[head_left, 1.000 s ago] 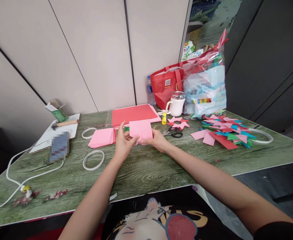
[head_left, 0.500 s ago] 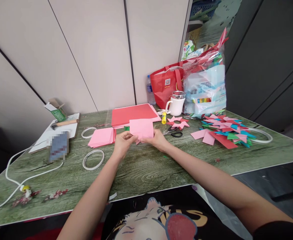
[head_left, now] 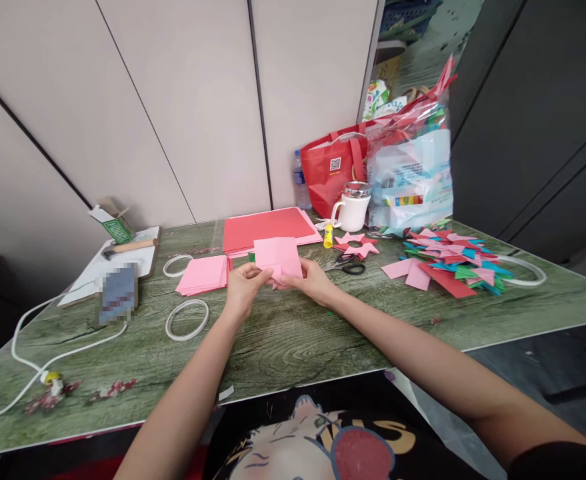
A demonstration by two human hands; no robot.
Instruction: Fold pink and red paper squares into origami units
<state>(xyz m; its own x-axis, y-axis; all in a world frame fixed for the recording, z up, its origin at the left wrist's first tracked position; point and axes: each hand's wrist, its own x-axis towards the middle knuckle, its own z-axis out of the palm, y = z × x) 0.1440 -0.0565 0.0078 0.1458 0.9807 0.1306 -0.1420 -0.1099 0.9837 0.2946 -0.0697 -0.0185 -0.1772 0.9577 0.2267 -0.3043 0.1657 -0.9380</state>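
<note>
Pink paper square [head_left: 277, 257] pinched at its lower edge between left hand [head_left: 243, 288] and right hand [head_left: 313, 280], raised just off the green table [head_left: 283, 347], probably for folding. Left of the grip, pink sheet stack [head_left: 203, 274] and tape rings [head_left: 187, 319]; beyond, red paper [head_left: 267, 229]; right, scissors [head_left: 349, 267]. Nothing blocking.

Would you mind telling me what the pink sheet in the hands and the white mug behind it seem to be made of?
The pink sheet, held by the left hand and right hand, looks like thin matte paper: it is flat with a creased corner. The white mug looks like glossy ceramic or plastic, with a shiny, probably metal lid.
</note>
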